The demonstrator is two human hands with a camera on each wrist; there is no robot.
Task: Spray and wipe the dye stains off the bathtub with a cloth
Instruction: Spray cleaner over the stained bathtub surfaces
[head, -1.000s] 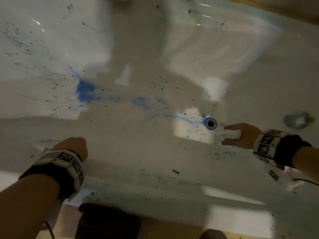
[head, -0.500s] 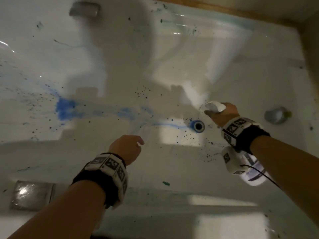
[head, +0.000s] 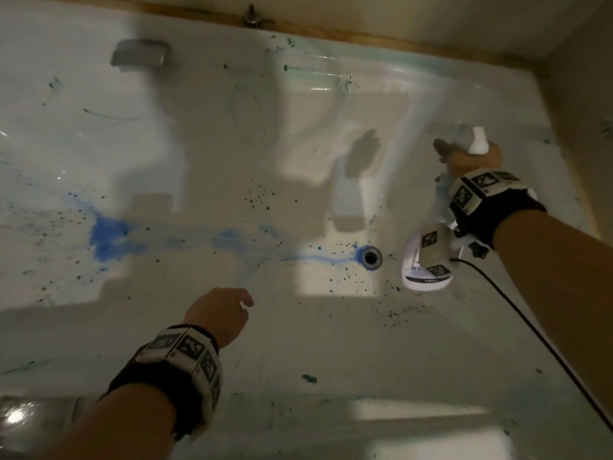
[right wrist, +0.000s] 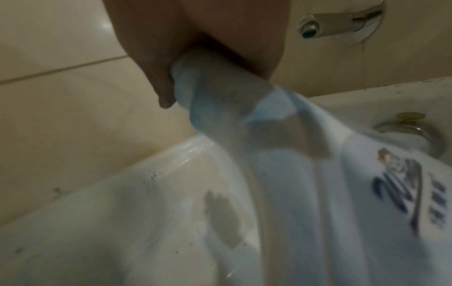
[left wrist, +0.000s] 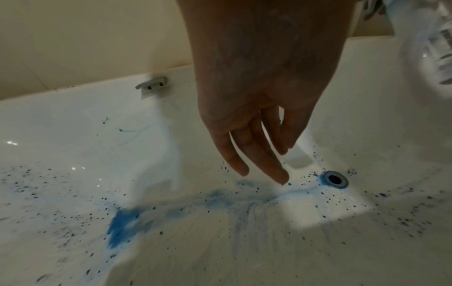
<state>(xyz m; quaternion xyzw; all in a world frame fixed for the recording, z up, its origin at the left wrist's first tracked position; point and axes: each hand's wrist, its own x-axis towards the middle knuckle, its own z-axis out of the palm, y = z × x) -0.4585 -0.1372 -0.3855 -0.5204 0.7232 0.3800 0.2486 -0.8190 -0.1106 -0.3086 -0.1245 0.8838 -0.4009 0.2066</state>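
The white bathtub carries a bright blue dye stain on its floor at the left. A paler blue streak runs from it to the drain, and dark specks lie scattered around. My right hand grips the neck of a translucent spray bottle, held in the air right of the drain with its white nozzle on top. The right wrist view shows fingers wrapped round the bottle. My left hand hovers over the tub floor, fingers straight and relaxed, holding nothing. I see no cloth.
A metal grab handle sits on the far tub wall and another on the near rim at the lower left. A chrome tap is on the tiled wall, with a round overflow knob below it. A black cable trails from my right wrist.
My right hand has lifted the spray bottle from beside the drain up and to the right. My left hand has come off the near rim and out over the tub floor.
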